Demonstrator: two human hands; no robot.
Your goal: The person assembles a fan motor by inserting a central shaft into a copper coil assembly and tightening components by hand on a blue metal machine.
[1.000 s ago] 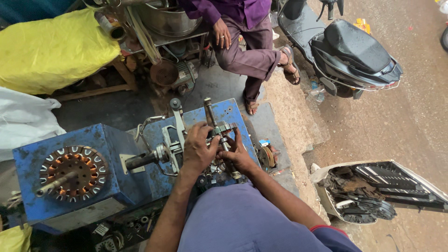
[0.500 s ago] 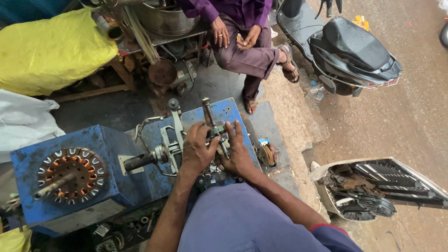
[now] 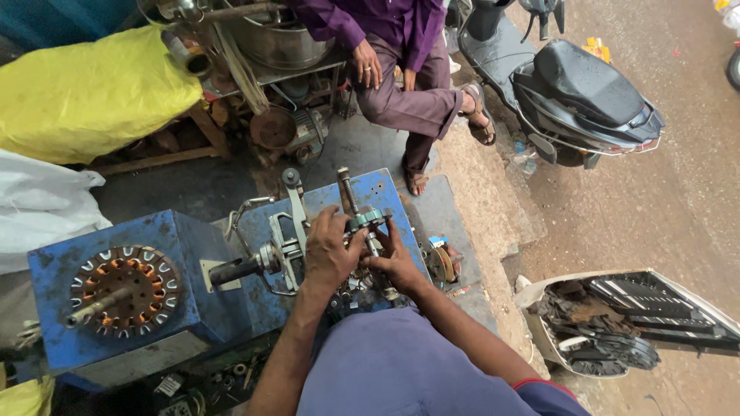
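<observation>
On the big blue metal winding machine (image 3: 116, 308) I see, right of its copper-wound stator ring (image 3: 123, 290), my left hand (image 3: 330, 250) and right hand (image 3: 395, 262) pinching the small grey round metal part (image 3: 367, 221) near the threaded rod (image 3: 345, 189).

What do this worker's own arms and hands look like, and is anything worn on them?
Both forearms are bare from the elbow down. The left hand and the right hand wear no gloves, and no ring or watch shows from this angle. A short blue-grey shirt sleeve with a thin red edge covers the right upper arm. The left upper arm is hidden behind the shirt.
</observation>
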